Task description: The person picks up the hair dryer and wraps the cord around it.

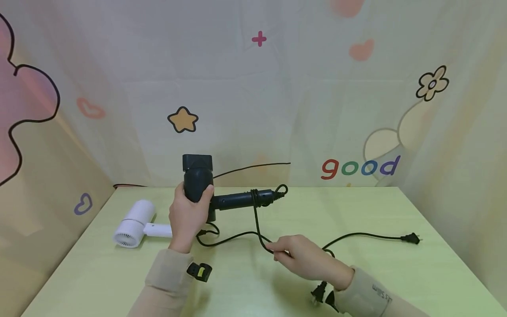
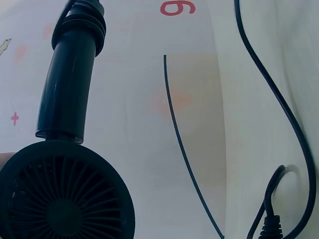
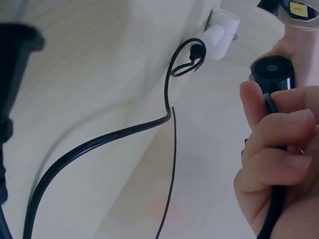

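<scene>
My left hand [image 1: 187, 219] grips a black hair dryer [image 1: 198, 180] by its barrel, raised above the table. The handle [image 1: 237, 200] points right, with its black cord [image 1: 256, 220] wound several times round the end. That cord runs down to my right hand [image 1: 303, 257], which pinches it between thumb and fingers. In the left wrist view the dryer's round grille [image 2: 65, 216] faces the camera. Left of my left hand lies a white hair dryer [image 1: 134, 222], its handle end hidden behind the hand.
The white dryer's black cord [image 1: 233, 237] crosses the table behind my right hand. One plug [image 1: 411, 238] lies at the right; another plug [image 1: 318, 293] hangs or lies beside my right wrist, I cannot tell which. A printed curtain [image 1: 245, 97] stands behind the table.
</scene>
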### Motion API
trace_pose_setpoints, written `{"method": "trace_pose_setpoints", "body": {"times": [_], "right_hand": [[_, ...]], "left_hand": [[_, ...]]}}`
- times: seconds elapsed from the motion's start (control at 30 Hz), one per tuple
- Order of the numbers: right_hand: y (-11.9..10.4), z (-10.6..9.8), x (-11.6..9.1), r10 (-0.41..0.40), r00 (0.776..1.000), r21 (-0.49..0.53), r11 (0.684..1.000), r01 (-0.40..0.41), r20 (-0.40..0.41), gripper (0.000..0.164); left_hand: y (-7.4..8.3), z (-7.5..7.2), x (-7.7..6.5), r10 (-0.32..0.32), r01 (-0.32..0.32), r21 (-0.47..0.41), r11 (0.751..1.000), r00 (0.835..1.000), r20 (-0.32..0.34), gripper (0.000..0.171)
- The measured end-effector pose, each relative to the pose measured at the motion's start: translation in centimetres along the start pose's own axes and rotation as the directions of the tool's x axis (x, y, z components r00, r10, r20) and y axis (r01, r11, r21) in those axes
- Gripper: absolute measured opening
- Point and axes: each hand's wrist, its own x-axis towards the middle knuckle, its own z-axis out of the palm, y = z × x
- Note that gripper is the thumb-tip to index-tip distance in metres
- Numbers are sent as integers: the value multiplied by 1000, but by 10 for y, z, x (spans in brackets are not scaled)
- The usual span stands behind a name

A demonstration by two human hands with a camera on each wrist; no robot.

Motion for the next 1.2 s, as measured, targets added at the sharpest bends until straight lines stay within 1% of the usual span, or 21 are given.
{"method": "trace_pose_setpoints", "body": {"times": [0.17, 0.43, 0.63, 0.73, 0.83, 1.03, 1.13, 1.2], "right_hand": [[9, 2, 4, 10, 1000, -19, 1000, -10, 25, 38], [25, 5, 12, 38, 999, -2, 999, -38, 29, 47], [37, 3, 17, 26, 1000, 22, 999, -26, 3, 50], [43, 3, 21, 33, 999, 58, 998, -32, -22, 47], [47, 2, 25, 80, 996, 112, 991, -76, -37, 41], [56, 0, 31, 185, 982, 227, 959, -172, -40, 34], [60, -2, 33, 232, 971, 252, 944, -212, -51, 29], [63, -3, 33, 268, 962, 261, 934, -244, -59, 29]], "left_hand": [[4, -2, 3, -24, 24, -20, 1000, 1000, 6, 80], [11, -5, 5, -77, 80, -60, 995, 996, 55, 87], [14, -7, 4, -94, 100, -79, 992, 993, 72, 88], [16, -8, 3, -108, 117, -96, 989, 990, 93, 88], [19, -9, 3, -117, 132, -119, 984, 986, 122, 89], [24, -10, 0, -106, 130, -155, 979, 982, 154, 87], [26, -11, -1, -109, 137, -167, 976, 980, 167, 86], [27, -12, -2, -117, 149, -173, 974, 977, 180, 87]]}}
